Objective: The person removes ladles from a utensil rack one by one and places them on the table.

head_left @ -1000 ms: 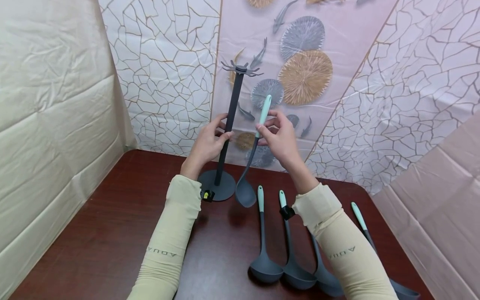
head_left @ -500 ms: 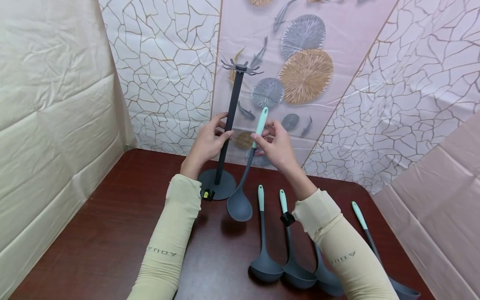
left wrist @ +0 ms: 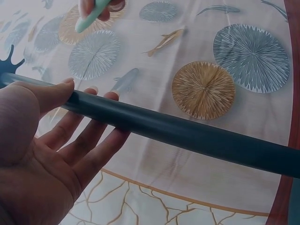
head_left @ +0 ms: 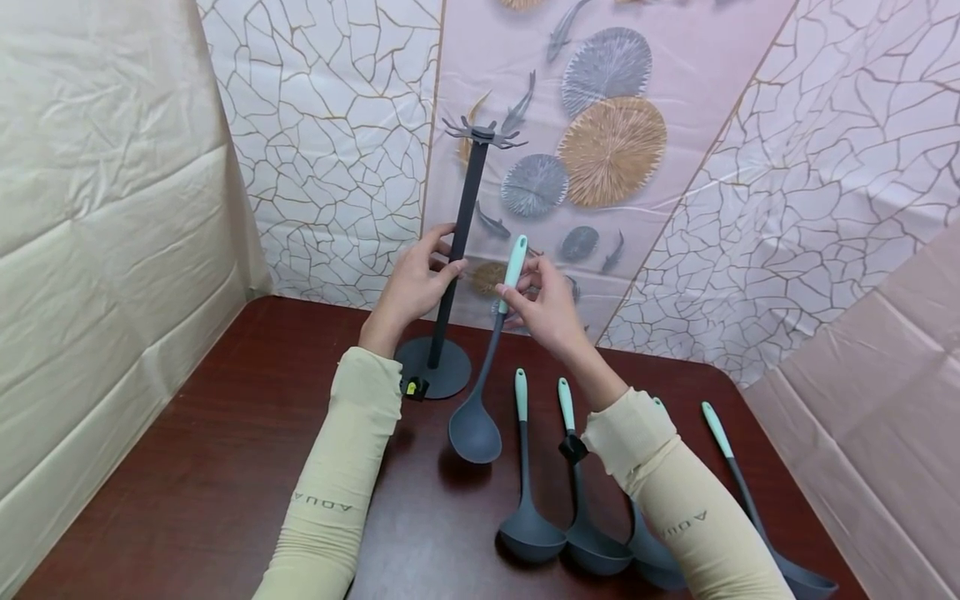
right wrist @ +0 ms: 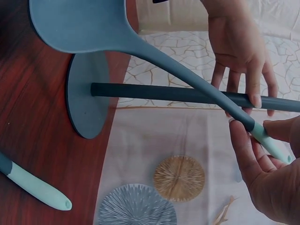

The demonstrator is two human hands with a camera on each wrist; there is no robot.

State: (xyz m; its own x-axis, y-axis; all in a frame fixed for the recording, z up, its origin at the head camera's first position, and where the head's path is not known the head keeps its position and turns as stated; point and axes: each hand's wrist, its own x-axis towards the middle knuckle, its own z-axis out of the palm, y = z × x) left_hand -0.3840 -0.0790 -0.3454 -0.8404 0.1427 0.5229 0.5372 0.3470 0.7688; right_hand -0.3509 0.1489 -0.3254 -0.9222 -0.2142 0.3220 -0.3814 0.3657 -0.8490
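Note:
My left hand [head_left: 412, 287] holds the dark pole of a utensil stand [head_left: 468, 196], thumb on one side and fingertips on the other. The stand leans slightly right and carries a ring of hooks [head_left: 483, 136] on top. To its right, my right hand [head_left: 549, 304] pinches the mint handle of a dark grey ladle [head_left: 475, 432]. That ladle hangs bowl down over the table, its shadow beneath. In the right wrist view its neck [right wrist: 183, 72] passes in front of the pole [right wrist: 154, 92]; the bowl is partly cut off.
Several more ladles with mint handles lie on the dark red table at the right, including a near ladle [head_left: 531, 533] and a far-right ladle [head_left: 802, 577]. My right sleeve [head_left: 697, 500] partly covers one. The stand's round base [head_left: 450, 371] is near the back edge. Patterned cloth [head_left: 330, 150] hangs behind.
My right hand has lowered the ladle and moved slightly left, and its bowl has come down and nearer. The left hand and stand stay in place.

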